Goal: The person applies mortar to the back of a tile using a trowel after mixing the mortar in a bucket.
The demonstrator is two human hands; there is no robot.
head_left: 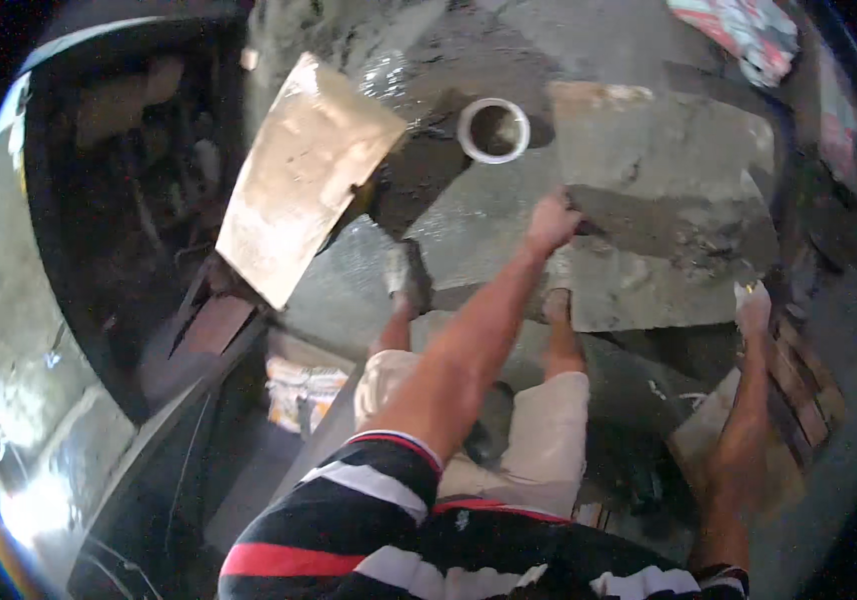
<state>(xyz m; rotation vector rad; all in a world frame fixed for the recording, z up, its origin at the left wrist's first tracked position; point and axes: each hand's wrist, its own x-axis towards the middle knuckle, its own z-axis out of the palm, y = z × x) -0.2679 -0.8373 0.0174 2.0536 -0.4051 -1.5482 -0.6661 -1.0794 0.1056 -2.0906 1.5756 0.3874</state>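
Observation:
My left hand (554,222) reaches forward over the grey slabs, its fingers closed. A small dark piece shows at its right side, too unclear to name. Just right of it, a dark band of what looks like wet mortar (669,225) crosses a large pale slab (664,150). My right hand (752,308) hangs low at the right, near that slab's right edge. It is blurred, with a pale patch and a yellow speck at the fingertips. Beyond my left hand stands a round white-rimmed bucket (522,137) with murky contents.
A pale, wet-looking board (299,180) lies tilted at the left. Beside my left leg is a printed bag (304,390). Planks (799,390) lie at the right, and a crumpled red-and-white sack (744,35) at the far right. My feet stand among broken slabs.

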